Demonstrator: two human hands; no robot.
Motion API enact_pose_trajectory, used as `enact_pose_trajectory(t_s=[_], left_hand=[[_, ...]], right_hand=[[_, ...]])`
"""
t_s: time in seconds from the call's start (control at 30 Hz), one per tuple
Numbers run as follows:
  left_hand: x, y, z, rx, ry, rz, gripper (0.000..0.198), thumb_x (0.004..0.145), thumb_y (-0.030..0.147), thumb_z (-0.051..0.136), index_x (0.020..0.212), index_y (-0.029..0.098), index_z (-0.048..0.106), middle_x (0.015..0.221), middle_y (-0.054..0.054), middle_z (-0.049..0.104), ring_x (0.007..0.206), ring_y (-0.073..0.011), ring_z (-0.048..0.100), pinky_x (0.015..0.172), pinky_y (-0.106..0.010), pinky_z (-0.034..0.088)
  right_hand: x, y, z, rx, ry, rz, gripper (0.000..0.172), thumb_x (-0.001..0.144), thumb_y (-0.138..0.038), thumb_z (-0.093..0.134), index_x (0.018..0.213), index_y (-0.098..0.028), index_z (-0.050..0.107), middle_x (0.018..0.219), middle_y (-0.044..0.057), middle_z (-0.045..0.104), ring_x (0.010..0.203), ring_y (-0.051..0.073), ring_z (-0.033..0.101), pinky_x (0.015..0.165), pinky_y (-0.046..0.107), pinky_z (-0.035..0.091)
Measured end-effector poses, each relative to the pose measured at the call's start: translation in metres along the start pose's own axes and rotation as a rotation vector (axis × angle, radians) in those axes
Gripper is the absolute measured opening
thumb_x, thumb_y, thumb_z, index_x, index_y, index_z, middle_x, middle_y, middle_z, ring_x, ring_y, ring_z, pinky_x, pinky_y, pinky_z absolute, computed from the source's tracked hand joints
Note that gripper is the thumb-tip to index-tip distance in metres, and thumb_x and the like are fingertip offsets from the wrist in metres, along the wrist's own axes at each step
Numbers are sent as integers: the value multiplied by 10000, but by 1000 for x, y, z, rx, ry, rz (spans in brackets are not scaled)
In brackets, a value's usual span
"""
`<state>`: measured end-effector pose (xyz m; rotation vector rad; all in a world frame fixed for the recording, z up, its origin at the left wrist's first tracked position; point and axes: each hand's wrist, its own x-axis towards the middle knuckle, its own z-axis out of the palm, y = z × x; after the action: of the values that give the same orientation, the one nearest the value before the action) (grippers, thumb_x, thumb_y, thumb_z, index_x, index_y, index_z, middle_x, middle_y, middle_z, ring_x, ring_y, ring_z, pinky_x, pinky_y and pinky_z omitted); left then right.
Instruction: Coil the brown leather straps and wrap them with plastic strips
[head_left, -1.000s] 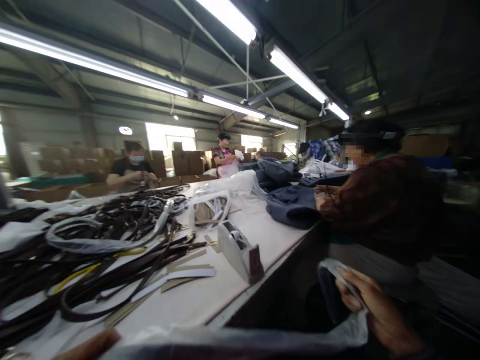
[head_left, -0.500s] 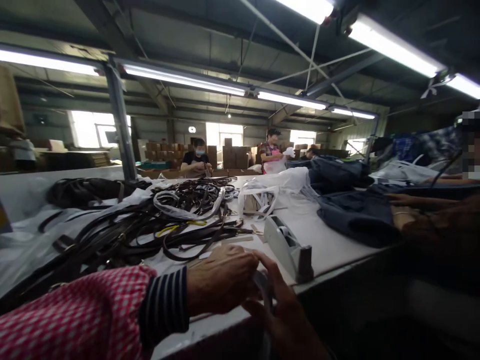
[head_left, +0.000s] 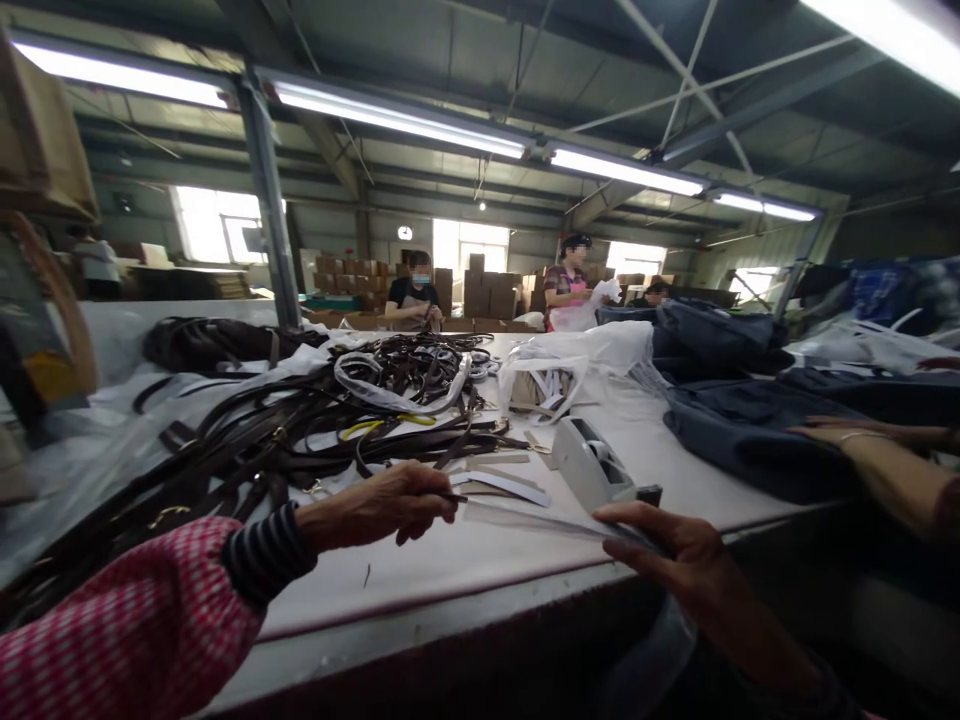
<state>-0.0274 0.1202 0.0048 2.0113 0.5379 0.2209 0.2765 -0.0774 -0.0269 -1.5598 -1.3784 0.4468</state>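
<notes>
My left hand (head_left: pixel 382 505), below a red checked sleeve with a striped cuff, is closed in a pinch above the table. A short dark tip shows at its fingertips; what that is I cannot make out. From there a clear plastic strip (head_left: pixel 536 521) stretches across to my right hand (head_left: pixel 679 550), which pinches its other end between thumb and fingers. More see-through plastic hangs below the right hand, over the table edge. Just behind the strip lie pale flat strips (head_left: pixel 506 486) and a grey tape dispenser (head_left: pixel 589 465).
Dark brown straps (head_left: pixel 247 440) with metal buckles pile up on the left. A white plastic bag (head_left: pixel 544 385) holds pale strips. Dark blue bags (head_left: pixel 757 430) lie at right, with a co-worker's hands (head_left: pixel 862 440) on them. Two people stand across the table (head_left: pixel 480 590).
My hands have moved apart, left hand leftward and right hand rightward, with the plastic strip now drawn out between them. The view has shifted, so the scene sits differently in frame.
</notes>
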Motion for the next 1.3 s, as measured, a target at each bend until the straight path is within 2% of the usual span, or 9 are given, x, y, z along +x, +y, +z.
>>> enact_pose_trajectory(t_s=[0.17,0.27,0.4,0.5,0.73,0.87,1.1,1.2,1.3], left_hand=[[-19,28,-13,-160,58,-44,416,842,538,761,974,151,685,686,42,538,546,-86,421,479,-210,292],[-26,53,-18,-317,41,-2,373,831,457,780,1008,138,700,732,12,591,574,-88,427,505,-213,289],[-23,78,-19,-268,22,46,262,792,344,797,881,119,698,671,0,627,531,-75,372,489,-217,239],[-19,87,-18,-222,-19,64,244,782,331,797,809,127,667,661,0,643,516,-70,388,486,-217,249],[-18,83,-10,-199,-163,-56,251,791,326,785,943,131,743,658,-11,677,508,-91,481,501,-213,327],[-10,80,6,-278,-271,5,248,832,319,760,981,122,778,643,-8,655,506,-88,494,517,-211,352],[3,77,31,-443,-209,127,246,884,335,738,985,112,766,745,-71,729,603,-132,633,577,-217,459],[6,76,41,-475,-181,112,312,926,403,690,925,100,767,618,-35,658,488,-89,551,477,-174,380],[9,71,51,-498,-240,43,300,879,380,724,972,101,781,532,4,598,409,-68,490,406,-156,304]], right_hand=[[5,11,7,-105,66,-218,320,933,-489,671,1108,-261,811,923,35,789,854,225,740,841,285,592],[12,13,9,-176,144,-392,282,986,-408,611,1159,-266,782,963,47,789,851,213,756,801,263,601],[21,-1,8,-274,143,-561,296,1019,-329,571,1263,-257,723,939,56,780,805,199,759,762,247,603],[23,-10,4,-345,140,-587,308,1049,-308,519,1298,-257,693,879,42,766,726,179,743,713,230,595],[26,1,-32,-494,181,-755,374,1030,-151,506,1374,-256,608,1211,100,758,1087,222,748,894,258,573],[32,-4,-51,-546,264,-816,350,1023,-138,515,1347,-220,622,1180,117,767,1052,238,761,856,273,589],[35,-6,-53,-553,324,-790,284,1048,-165,514,1316,-171,608,1107,110,785,938,204,786,852,257,600],[37,-2,-50,-558,355,-834,256,1061,-182,498,1293,-171,605,1060,103,784,928,197,787,817,236,599],[40,-3,-51,-592,365,-867,253,1068,-184,477,1293,-178,592,1027,103,772,963,211,779,787,243,594]])
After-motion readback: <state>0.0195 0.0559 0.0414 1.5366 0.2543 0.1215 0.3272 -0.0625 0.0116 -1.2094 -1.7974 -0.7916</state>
